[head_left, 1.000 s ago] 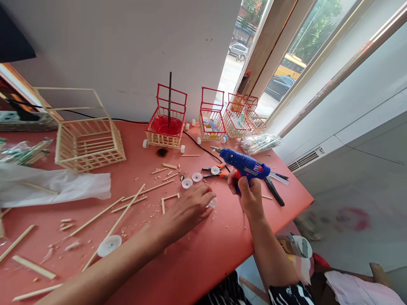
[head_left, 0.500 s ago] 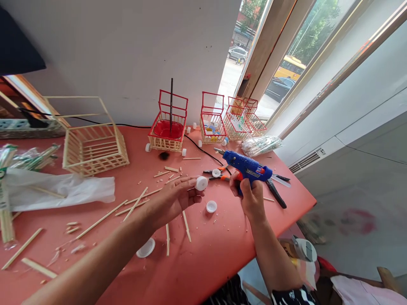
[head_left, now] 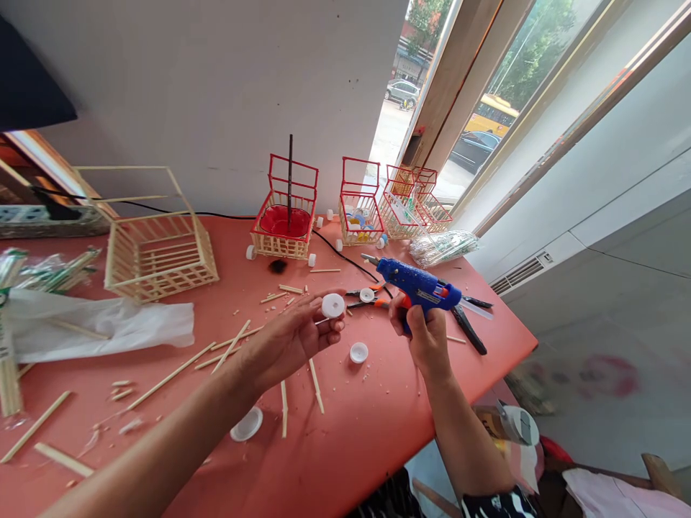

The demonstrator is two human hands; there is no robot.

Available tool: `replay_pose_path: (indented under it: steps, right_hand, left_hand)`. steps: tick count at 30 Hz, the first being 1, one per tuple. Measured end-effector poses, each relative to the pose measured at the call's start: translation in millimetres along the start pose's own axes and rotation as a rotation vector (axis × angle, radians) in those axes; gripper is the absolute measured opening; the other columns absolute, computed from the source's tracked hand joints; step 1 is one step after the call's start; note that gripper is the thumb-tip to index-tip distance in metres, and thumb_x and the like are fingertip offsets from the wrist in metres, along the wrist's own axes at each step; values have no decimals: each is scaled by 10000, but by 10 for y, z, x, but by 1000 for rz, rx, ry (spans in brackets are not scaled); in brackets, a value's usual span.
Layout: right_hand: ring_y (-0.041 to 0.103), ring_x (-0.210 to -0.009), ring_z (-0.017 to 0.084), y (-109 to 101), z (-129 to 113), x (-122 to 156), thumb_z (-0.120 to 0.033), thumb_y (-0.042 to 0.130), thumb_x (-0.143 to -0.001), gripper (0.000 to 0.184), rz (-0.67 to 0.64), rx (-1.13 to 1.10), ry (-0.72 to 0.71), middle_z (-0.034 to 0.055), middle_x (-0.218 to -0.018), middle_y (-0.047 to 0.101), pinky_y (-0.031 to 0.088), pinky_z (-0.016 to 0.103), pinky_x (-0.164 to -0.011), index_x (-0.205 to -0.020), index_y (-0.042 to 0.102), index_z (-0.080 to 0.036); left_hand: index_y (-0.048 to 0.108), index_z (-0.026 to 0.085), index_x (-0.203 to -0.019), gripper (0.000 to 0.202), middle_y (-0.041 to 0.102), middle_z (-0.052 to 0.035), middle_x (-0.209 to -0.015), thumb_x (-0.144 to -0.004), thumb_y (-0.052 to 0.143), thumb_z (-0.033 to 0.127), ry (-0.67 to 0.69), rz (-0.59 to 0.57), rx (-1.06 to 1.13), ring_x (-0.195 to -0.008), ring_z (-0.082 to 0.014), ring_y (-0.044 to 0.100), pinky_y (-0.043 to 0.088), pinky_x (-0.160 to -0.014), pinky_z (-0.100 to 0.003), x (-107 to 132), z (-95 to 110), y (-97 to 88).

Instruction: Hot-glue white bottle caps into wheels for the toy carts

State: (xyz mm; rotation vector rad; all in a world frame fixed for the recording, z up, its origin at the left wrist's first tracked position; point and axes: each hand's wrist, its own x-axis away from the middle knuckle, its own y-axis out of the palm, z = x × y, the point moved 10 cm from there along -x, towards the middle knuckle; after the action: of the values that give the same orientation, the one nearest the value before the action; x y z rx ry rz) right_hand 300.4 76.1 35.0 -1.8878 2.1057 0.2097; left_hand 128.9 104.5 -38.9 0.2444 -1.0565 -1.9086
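Note:
Between the fingertips of my left hand [head_left: 294, 338] is a white bottle cap [head_left: 333, 306], its face tilted up toward me. My right hand [head_left: 424, 331] is wrapped round the handle of a blue glue gun [head_left: 415, 283], whose nozzle points left, to the right of the cap and a little above it. On the table below, another white cap [head_left: 358, 352] lies open side up. Orange-handled pliers [head_left: 372, 303] rest behind, with a further small cap [head_left: 367, 295] on them. A larger white lid [head_left: 247, 424] lies partly behind my left forearm.
A bare stick basket [head_left: 162, 255] stands at the back left. Near the wall is a red-trimmed stick cart [head_left: 283, 234] holding a red bowl and a dark stick; more carts [head_left: 360, 212] stand to its right. Cut sticks [head_left: 170, 378] litter the red table [head_left: 324, 467]. A black-handled tool [head_left: 471, 329] lies at right.
My left hand has turned the cap so its face shows more, and moved it slightly left. The glue gun has shifted only a little to the left.

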Motion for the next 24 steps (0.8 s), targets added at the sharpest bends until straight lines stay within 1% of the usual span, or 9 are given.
replay_pose_path:
  steps: [6, 9, 13, 15, 18, 19, 22, 24]
  right_hand:
    - [440, -535, 132, -15, 0, 10, -740, 594, -951, 554, 13, 14, -23, 59, -783, 645, 394, 310, -518, -916, 662, -191]
    - [444, -534, 130, -17, -3, 12, -727, 601, -956, 539, 17, 2, -30, 53, -782, 641, 392, 309, -515, -909, 664, -194]
    - [436, -526, 120, -8, -19, 8, -717, 614, -956, 540, 8, -17, -36, 54, -777, 640, 386, 302, -508, -909, 674, -182]
    - [432, -525, 117, -3, -21, 8, -711, 615, -959, 540, 0, -23, -32, 57, -777, 640, 380, 300, -507, -907, 677, -177]
    - [441, -529, 119, -16, -17, 12, -706, 609, -965, 536, 7, -15, -27, 59, -790, 647, 378, 299, -507, -917, 682, -178]
    - [445, -529, 119, -22, -21, 13, -701, 612, -967, 528, 12, -15, -32, 57, -793, 649, 379, 299, -508, -920, 684, -180]
    - [450, -529, 120, -22, -26, 12, -680, 626, -970, 503, 12, -39, -51, 54, -788, 650, 384, 301, -514, -912, 682, -183]
    - [459, -535, 126, -13, -3, 7, -691, 633, -958, 513, 5, -51, -39, 57, -781, 648, 385, 303, -516, -915, 677, -181]
  left_hand:
    - [767, 183, -967, 270, 712, -65, -926, -793, 886, 352, 13, -33, -34, -802, -156, 664, 590, -765, -273, -6, -4, -44]
    - [778, 183, -956, 272, 715, -64, -930, -786, 897, 360, 20, -49, -33, -814, -158, 667, 590, -767, -270, -10, 13, -37]
    - [786, 182, -996, 338, 717, -45, -906, -745, 915, 368, 22, -20, -94, -761, -140, 658, 576, -734, -260, -8, 15, -45]
    - [783, 186, -1021, 354, 718, -31, -884, -745, 903, 372, 61, 5, -230, -738, -132, 648, 561, -723, -257, -6, 35, -57]
    - [767, 188, -1048, 304, 735, -45, -948, -806, 839, 357, 187, 21, -593, -822, -161, 670, 551, -769, -283, 6, 109, -20]
    - [758, 189, -1045, 273, 735, -51, -972, -827, 809, 344, 239, 12, -718, -851, -176, 677, 550, -781, -298, 13, 132, 18]
    - [739, 200, -1032, 173, 706, -37, -932, -883, 706, 281, 435, -42, -1075, -826, -184, 659, 536, -766, -316, 59, 180, 197]
    - [730, 194, -1064, 187, 705, -46, -964, -893, 662, 224, 550, -90, -1269, -827, -184, 651, 534, -772, -319, 98, 153, 320]
